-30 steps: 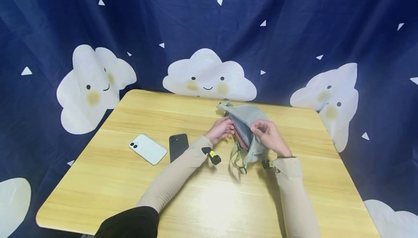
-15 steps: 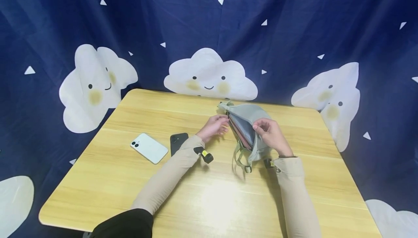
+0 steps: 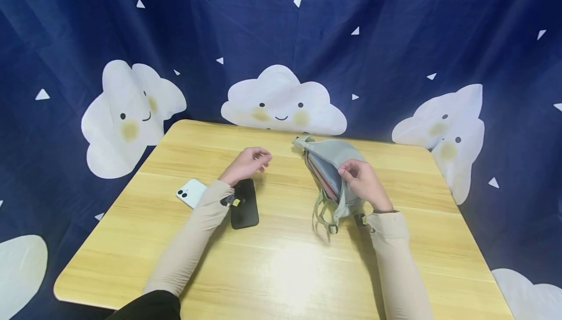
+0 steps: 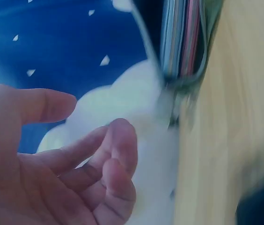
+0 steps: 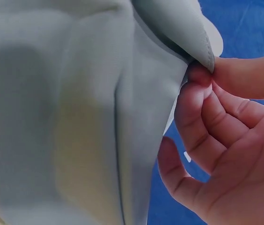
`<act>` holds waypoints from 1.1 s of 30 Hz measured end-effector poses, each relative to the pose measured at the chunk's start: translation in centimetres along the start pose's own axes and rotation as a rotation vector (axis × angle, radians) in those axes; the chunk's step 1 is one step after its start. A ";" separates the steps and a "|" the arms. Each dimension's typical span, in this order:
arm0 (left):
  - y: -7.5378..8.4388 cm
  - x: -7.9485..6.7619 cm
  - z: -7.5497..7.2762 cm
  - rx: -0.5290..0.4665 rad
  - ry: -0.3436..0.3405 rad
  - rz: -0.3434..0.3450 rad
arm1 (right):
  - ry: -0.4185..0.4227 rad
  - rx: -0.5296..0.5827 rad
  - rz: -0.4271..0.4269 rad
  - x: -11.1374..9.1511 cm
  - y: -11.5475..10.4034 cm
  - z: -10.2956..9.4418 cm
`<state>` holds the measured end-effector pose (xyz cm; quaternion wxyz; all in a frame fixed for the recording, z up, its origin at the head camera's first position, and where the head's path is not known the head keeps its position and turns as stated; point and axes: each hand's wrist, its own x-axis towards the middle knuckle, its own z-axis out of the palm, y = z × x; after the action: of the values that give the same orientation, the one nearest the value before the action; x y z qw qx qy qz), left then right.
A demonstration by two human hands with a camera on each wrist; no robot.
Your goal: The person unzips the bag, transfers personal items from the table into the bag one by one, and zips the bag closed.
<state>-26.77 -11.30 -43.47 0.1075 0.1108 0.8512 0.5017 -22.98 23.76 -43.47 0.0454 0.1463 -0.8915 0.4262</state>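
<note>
The right hand (image 3: 363,182) pinches the bag (image 3: 339,151), whose gaping mouth (image 3: 328,169) faces the left hand (image 3: 248,164), apart, empty, fingers loosely bent.

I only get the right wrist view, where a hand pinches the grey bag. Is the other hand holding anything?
Observer: No, the left hand holds nothing.
Child: What else is lying about?
Observer: A white phone and a black phone lie on the table.
Child: And what shows inside the bag?
Observer: Thin bluish and reddish edges, side by side; I can't tell what they belong to.
</note>
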 end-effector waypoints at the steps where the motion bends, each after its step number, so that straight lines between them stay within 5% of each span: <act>1: -0.2 -0.5 -0.7 0.031 0.018 0.000 | -0.001 0.004 0.000 0.0 0.0 0.0; 10: -2.9 -4.5 -7.3 0.233 0.141 -0.057 | -0.004 -0.002 -0.007 0.0 0.2 0.1; 17: -4.8 -7.5 -10.9 0.343 0.226 -0.159 | 0.000 -0.018 0.001 -0.1 0.4 0.0; 25: -7.8 -10.1 -12.7 0.446 0.213 -0.274 | -0.010 -0.030 0.010 -0.2 0.3 0.0; 33: -9.9 -12.1 -12.4 0.596 0.128 -0.406 | -0.019 -0.032 0.004 -0.1 0.0 0.2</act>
<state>-19.73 -29.85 -45.43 0.1145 -0.0657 0.9696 0.2061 -22.86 23.66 -43.62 0.0386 0.1479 -0.8989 0.4105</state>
